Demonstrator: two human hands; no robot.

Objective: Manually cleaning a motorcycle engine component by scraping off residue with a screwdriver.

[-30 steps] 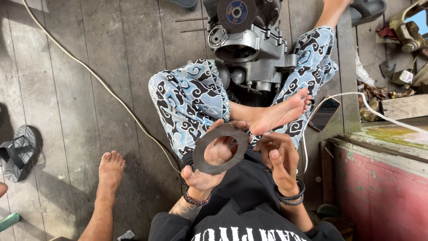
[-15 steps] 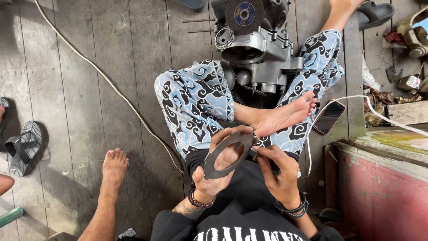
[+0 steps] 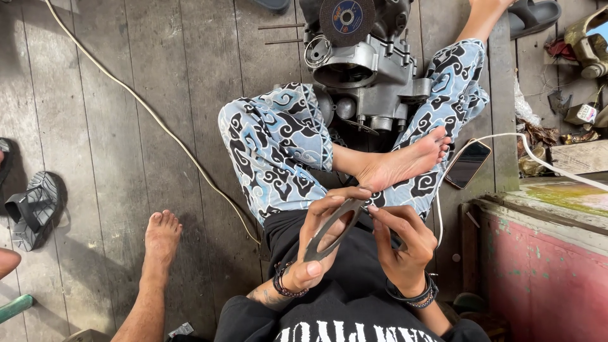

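Observation:
I sit cross-legged on a plank floor in blue patterned trousers. My left hand [image 3: 316, 244] grips a flat dark grey ring-shaped gasket [image 3: 342, 218], now tilted almost edge-on above my lap. My right hand [image 3: 400, 244] pinches the ring's upper right rim with thumb and forefinger and seems to hold a small dark object as well; I cannot tell what it is. A grey metal engine case [image 3: 364, 69] stands between my knees, beyond my bare foot [image 3: 405, 163]. A round abrasive disc [image 3: 346, 20] lies on top of the engine.
A phone [image 3: 467, 163] on a white cable lies right of my foot. A white cord [image 3: 145, 107] runs across the planks. Another person's bare foot [image 3: 161, 237] rests at lower left, sandals [image 3: 35, 209] at far left. A red box [image 3: 544, 266] stands right, with scattered parts above it.
The ring has turned from facing the camera to nearly edge-on. Both hands have lifted it slightly, and my right fingers have closed on its rim.

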